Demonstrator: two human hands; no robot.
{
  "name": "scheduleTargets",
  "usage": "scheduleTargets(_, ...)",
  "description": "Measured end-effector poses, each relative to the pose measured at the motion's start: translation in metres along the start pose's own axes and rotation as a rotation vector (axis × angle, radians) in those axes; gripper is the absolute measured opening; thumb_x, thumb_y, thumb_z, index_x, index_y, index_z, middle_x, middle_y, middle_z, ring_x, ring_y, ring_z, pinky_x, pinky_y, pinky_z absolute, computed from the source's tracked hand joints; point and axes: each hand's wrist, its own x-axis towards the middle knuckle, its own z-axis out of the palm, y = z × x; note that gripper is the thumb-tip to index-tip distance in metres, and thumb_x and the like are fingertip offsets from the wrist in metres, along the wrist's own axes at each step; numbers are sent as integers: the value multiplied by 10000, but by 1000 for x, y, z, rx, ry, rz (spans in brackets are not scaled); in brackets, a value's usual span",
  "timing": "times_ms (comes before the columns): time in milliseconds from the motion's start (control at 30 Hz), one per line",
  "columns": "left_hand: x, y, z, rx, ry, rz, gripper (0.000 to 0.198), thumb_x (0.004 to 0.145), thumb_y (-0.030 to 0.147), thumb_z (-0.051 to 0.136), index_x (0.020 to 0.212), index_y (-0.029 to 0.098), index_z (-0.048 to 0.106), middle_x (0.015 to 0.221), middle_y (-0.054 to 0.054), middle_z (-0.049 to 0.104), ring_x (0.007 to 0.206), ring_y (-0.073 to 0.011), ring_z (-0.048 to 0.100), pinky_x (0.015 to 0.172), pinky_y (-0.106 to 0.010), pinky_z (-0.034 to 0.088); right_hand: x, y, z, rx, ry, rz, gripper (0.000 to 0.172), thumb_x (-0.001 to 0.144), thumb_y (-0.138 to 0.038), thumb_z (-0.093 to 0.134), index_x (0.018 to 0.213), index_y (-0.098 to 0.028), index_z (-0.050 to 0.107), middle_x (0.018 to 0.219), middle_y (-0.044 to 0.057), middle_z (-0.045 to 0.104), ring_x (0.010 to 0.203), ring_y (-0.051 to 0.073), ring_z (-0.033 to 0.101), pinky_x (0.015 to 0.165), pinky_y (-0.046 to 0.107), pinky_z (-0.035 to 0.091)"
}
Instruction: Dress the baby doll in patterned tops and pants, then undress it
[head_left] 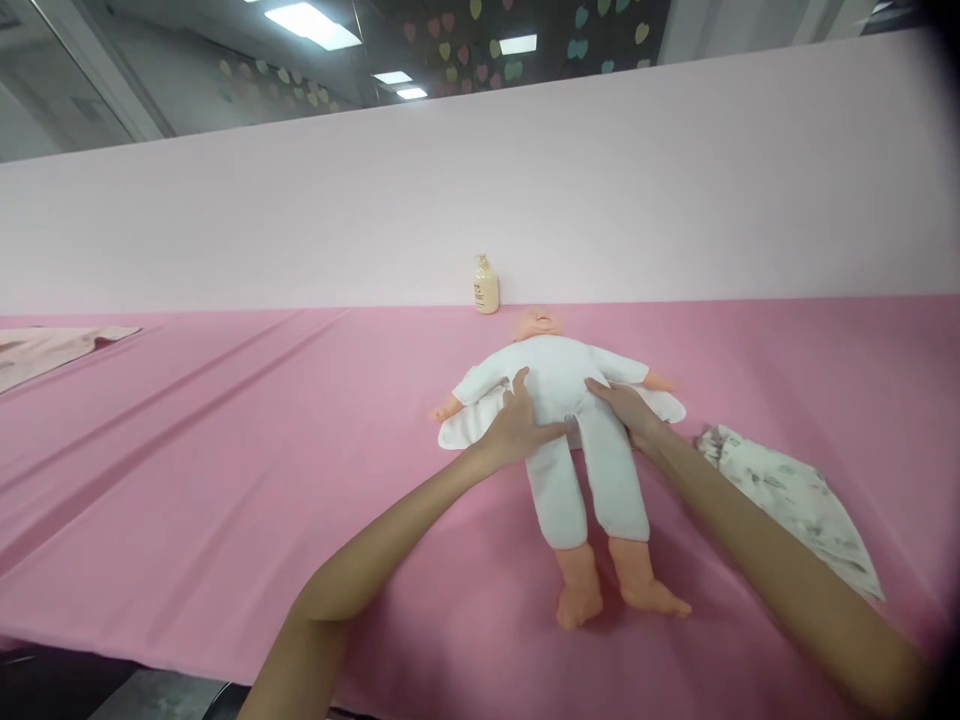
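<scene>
A baby doll (555, 375) with a white cloth body lies on its back, head toward the wall and bare feet toward me. Under its back and arms, a white cloth or pad (472, 425) sticks out on both sides. My left hand (519, 425) grips the doll's hip on the left, its thumb across the top of the leg. On the other side, my right hand (630, 408) holds the doll at the hip, with its fingers partly hidden beside the body.
A pale yellow pump bottle (486, 286) stands by the white wall (300, 210) behind the doll's head. To the right lies a folded white cloth with a leaf print (799, 500). A pale pink cloth (52, 348) rests at the far left of the pink-covered table (225, 480).
</scene>
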Motion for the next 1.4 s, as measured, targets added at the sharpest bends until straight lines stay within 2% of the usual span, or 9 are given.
scheduleTargets(200, 5, -7, 3, 34, 1, -6, 1097, 684, 611, 668, 1494, 270, 11, 1477, -206, 254, 1258, -371, 445, 930, -462, 450, -3, 2, 8, 24, 83, -28, 277, 763, -372, 706, 970, -190, 676, 951, 74, 725, 746, 198, 684, 612, 279, 590)
scheduleTargets(533, 11, -16, 2, 36, -44, -44, 985, 714, 670, 598, 1474, 313, 84, 1353, -180, 358, 1139, -343, 519, 830, -435, 486, 14, 17, 9, -31, 88, -41, 305, 745, -419, 694, 971, -218, 664, 984, 61, 719, 761, 210, 684, 615, 313, 586)
scheduleTargets(667, 13, -21, 6, 74, -43, -41, 970, 727, 659, 588, 1475, 299, 87, 1347, -181, 374, 1105, -336, 538, 841, -436, 471, 25, 26, 5, -146, 235, -195, 433, 726, -396, 687, 1115, -225, 602, 1078, 61, 680, 910, 207, 662, 773, 336, 562)
scheduleTargets(800, 10, -19, 8, 265, -10, -21, 868, 795, 693, 435, 1477, 277, 98, 1274, -189, 450, 953, -333, 612, 759, -438, 471, 35, 12, 15, -406, 415, -548, 410, 747, -254, 589, 1151, -198, 548, 1141, 81, 632, 1046, 193, 601, 924, 364, 481)
scheduleTargets(900, 8, -17, 9, 441, 47, 21, 798, 837, 672, 356, 1472, 235, 151, 1157, -187, 534, 869, -332, 642, 721, -427, 457, 43, -7, 45, -649, 265, -736, 272, 752, -174, 531, 1014, -175, 606, 1049, 80, 667, 1010, 212, 607, 932, 371, 451)
scheduleTargets(1067, 10, -20, 13, 610, 42, 91, 680, 891, 608, 303, 1205, 60, 556, 828, -202, 628, 774, -335, 640, 648, -418, 443, 63, -23, 115, -1185, -328, -1021, 228, 790, -103, 517, 977, -129, 644, 1037, 114, 681, 998, 255, 598, 902, 382, 418)
scheduleTargets(1167, 10, -22, 20, 689, 18, 135, 521, 946, 439, 300, 983, 77, 672, 758, -181, 646, 738, -307, 640, 646, -415, 458, 74, -18, 144, -1479, -608, -1160, 322, 774, -34, 517, 1065, -126, 622, 1083, 133, 660, 1011, 270, 586, 862, 384, 411)
scheduleTargets(1300, 5, -21, 29, 742, -21, 205, 363, 877, 66, 356, 861, 141, 711, 802, -138, 674, 797, -267, 639, 707, -383, 470, 82, -1, 162, -1640, -636, -1244, 428, 843, -37, 459, 1249, -153, 525, 1161, 144, 618, 1039, 273, 560, 895, 416, 384)
scheduleTargets(1400, 3, -22, 32, 765, -68, 245, 375, 810, -36, 369, 800, 128, 707, 736, -131, 654, 761, -267, 630, 694, -388, 456, 87, 9, 168, -1601, -596, -1205, 450, 858, -38, 436, 1280, -179, 500, 1094, 115, 624, 984, 250, 558, 904, 415, 378)
